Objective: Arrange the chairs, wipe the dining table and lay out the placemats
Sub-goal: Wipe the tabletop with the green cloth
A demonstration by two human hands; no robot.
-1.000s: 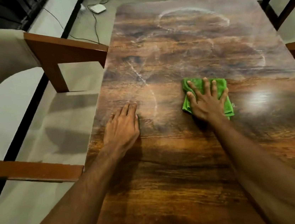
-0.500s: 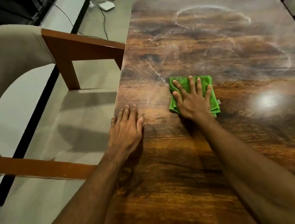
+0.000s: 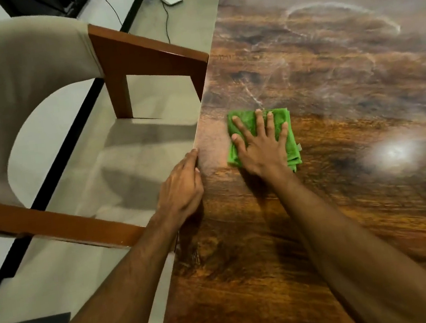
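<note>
Green folded cloth [image 3: 248,119], squarish, lies mid-frame on table [image 3: 345,198] under flat, spread right hand [image 3: 261,152]; left hand [image 3: 180,189] grips table's left edge.

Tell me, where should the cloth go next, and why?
Probably forward, then rightward. The right hand presses the cloth flat near the left edge of the table. Whitish streaks cover the far half, while the near wood looks glossy, so the far part seems to be unwiped.
</note>
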